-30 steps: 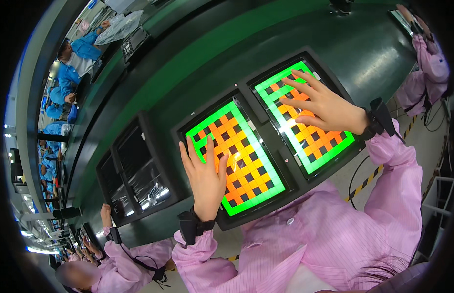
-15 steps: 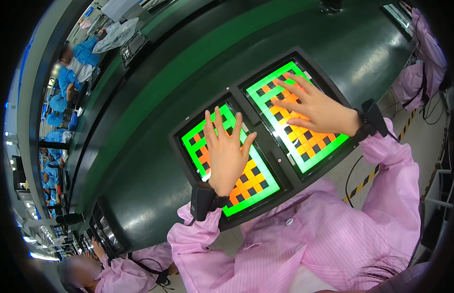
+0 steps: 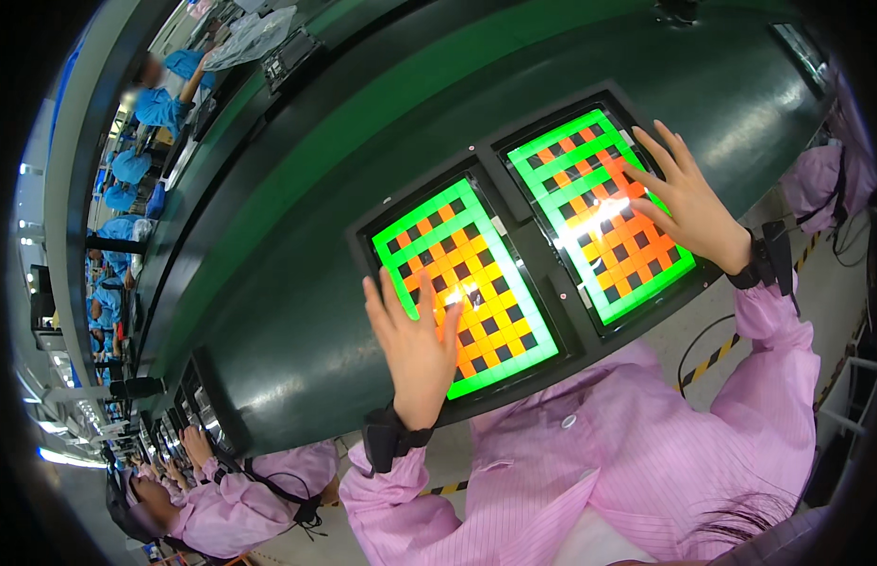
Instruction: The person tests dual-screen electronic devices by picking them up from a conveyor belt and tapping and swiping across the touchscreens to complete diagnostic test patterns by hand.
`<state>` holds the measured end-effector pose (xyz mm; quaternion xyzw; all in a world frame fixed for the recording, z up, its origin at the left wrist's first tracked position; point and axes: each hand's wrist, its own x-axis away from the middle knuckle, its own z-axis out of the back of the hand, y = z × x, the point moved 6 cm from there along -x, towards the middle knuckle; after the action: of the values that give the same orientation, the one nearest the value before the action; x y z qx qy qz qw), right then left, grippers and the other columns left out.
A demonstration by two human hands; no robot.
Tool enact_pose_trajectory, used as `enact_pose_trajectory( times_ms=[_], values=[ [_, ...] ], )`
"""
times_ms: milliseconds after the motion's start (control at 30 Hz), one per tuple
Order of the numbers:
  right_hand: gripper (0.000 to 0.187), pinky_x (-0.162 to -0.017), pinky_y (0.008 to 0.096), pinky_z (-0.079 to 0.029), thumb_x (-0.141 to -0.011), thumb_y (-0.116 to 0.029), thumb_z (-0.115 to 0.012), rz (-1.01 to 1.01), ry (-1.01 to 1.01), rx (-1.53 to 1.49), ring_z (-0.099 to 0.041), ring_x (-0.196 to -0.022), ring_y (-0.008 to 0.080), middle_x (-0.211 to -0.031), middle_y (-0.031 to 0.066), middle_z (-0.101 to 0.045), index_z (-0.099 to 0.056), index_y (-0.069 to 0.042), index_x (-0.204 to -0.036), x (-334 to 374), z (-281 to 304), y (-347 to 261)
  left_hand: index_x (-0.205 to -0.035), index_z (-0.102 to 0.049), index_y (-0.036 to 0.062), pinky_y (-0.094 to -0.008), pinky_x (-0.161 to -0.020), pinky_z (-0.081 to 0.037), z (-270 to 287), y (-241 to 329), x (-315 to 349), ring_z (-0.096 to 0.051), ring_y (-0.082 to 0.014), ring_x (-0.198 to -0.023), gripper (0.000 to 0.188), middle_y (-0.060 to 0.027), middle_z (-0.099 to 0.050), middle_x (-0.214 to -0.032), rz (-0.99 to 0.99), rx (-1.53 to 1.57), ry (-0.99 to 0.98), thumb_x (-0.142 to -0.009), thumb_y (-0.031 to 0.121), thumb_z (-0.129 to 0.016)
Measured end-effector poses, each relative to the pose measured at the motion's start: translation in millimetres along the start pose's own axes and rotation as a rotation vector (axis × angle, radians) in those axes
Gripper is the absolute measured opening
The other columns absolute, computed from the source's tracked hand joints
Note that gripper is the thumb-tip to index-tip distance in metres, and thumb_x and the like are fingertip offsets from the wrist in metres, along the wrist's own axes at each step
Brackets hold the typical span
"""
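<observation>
Two lit screens lie side by side in a black tray (image 3: 525,247) close to my body. The left screen (image 3: 467,283) glows with a green border around an orange, yellow and black checkered grid. A like pattern fills the right screen (image 3: 613,222), where a white glare crosses the middle. My left hand (image 3: 410,344) is open, fingers spread, over the near left edge of the left screen. Over the right edge of the other screen, my right hand (image 3: 688,203) is open too. Neither hand holds anything. Whether the fingertips touch the glass, I cannot tell. Each wrist wears a black band.
The tray rests on a dark green bench (image 3: 297,311). Farther along it, a clear plastic bag (image 3: 255,38) and a dark device (image 3: 292,61) lie at upper left. A co-worker in pink (image 3: 236,509) sits at lower left. Another screen (image 3: 802,57) lies at upper right.
My left hand has moved left and nearer, off the middle of its screen. My right hand has shifted right toward its screen's edge. More of both grids shows.
</observation>
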<state>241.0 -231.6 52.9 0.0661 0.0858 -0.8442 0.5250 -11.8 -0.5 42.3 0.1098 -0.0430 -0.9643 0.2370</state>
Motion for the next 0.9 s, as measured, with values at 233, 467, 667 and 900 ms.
enact_pose_trajectory(
  times_ms=[233,467,667,900],
  values=[
    [0.050,-0.116,0.0540,-0.024,-0.096,-0.039,-0.056,0.074,0.019,-0.011,-0.022,-0.143,0.0422,-0.152,0.0200,-0.033,-0.055,-0.007,-0.134,-1.9,2.8,-31.8,-0.136,-0.053,0.0049,-0.0579,-0.111,-0.027,-9.2,50.8,-28.3,-0.019,-0.0502,-0.141,0.053,-0.0294,-0.029,-0.148,-0.236,0.093,-0.028,-0.093,0.035,-0.063],
    [0.046,-0.114,0.0554,-0.027,-0.095,-0.041,-0.056,0.258,-0.053,-0.127,-0.024,-0.140,0.0449,-0.150,0.0180,-0.034,-0.055,-0.016,-0.134,-2.7,-10.8,-71.0,-0.142,-0.046,0.0040,-0.0575,-0.111,-0.026,12.1,6.9,30.8,-0.017,-0.0521,-0.141,0.055,-0.0326,-0.026,-0.150,0.028,0.026,0.007,-0.096,0.031,-0.060],
    [0.045,-0.115,0.0551,-0.026,-0.094,-0.036,-0.060,0.060,-0.034,-0.104,-0.021,-0.142,0.0449,-0.151,0.0191,-0.034,-0.057,-0.010,-0.131,19.0,-2.1,-35.3,-0.139,-0.050,0.0044,-0.0589,-0.110,-0.028,-1.2,24.9,26.4,-0.018,-0.0544,-0.139,0.054,-0.0328,-0.030,-0.147,-0.036,0.064,-0.020,-0.093,0.031,-0.063],
    [0.042,-0.114,0.0554,-0.026,-0.093,-0.031,-0.063,-0.083,0.076,-0.080,-0.021,-0.143,0.0449,-0.152,0.0190,-0.032,-0.061,-0.004,-0.125,31.1,2.9,-28.7,-0.142,-0.049,0.0116,-0.0604,-0.110,-0.026,-3.1,66.7,9.9,-0.015,-0.0533,-0.141,0.057,-0.0314,-0.025,-0.150,-0.259,0.164,-0.109,-0.092,0.034,-0.064]
  ],
)
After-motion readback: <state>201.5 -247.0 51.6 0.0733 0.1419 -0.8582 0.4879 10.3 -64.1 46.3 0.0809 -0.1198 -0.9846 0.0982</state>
